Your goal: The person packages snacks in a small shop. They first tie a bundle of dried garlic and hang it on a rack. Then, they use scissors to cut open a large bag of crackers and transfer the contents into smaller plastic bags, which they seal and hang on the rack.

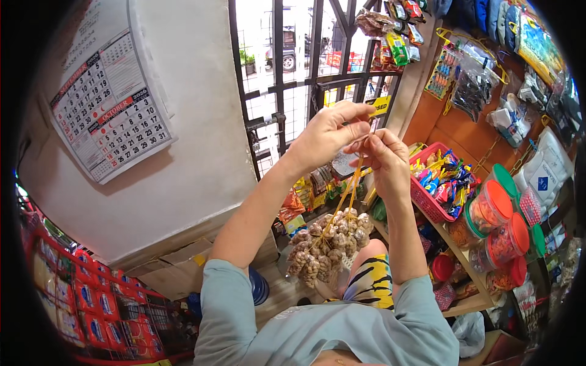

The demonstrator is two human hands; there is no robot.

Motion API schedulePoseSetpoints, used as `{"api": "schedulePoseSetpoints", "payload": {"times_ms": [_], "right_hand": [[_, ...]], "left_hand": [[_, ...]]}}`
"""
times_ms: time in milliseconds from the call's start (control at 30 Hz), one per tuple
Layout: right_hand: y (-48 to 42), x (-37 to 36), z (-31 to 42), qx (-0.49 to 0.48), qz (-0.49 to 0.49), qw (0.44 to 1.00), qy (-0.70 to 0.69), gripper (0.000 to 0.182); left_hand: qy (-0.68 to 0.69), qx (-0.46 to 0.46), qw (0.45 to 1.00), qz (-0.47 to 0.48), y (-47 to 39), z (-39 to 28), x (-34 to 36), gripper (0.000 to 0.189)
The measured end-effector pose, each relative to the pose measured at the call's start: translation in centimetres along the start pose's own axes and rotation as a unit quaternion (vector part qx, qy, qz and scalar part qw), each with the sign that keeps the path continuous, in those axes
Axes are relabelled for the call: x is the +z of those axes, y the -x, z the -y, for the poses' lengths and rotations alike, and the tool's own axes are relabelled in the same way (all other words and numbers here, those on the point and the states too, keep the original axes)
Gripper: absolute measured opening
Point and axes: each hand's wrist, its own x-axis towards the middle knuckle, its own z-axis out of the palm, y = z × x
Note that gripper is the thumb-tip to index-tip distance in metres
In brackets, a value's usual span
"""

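Raised before the metal grille, my left hand and my right hand meet fingertip to fingertip. Both pinch the upper end of yellow elastic strands, which look like linked rubber bands. Their exact hold is partly hidden by the fingers. From the strands hangs a cluster of small clear plastic packets, filled with what look like peanuts. The cluster dangles over my lap, in front of yellow-and-black patterned shorts.
Right of my hands, a pink basket holds wrapped snacks, near stacked red-lidded tubs. Snack packs hang on the black grille. A wall calendar hangs at left, above a red rack of packaged goods.
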Motion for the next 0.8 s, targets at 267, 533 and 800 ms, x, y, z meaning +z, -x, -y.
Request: {"api": "schedulePoseSetpoints", "payload": {"times_ms": [267, 533, 800], "right_hand": [[-3.5, -3.8, -1.8, -0.004, -0.010, 0.994, -0.106, 0.016], [-5.4, -6.8, -3.1, -0.098, -0.007, 0.984, -0.145, 0.022], [-13.9, -10.0, 4.4, -0.027, 0.010, 0.998, -0.055, 0.028]], "left_hand": [[-0.061, -0.035, 0.997, 0.013, -4.9, 3.2, 0.6, 0.018], [-0.110, 0.072, 0.987, -0.090, -7.4, 6.6, 4.6, 0.014], [-0.225, 0.107, 0.965, -0.083, -20.7, 2.9, 2.7, 0.009]]}}
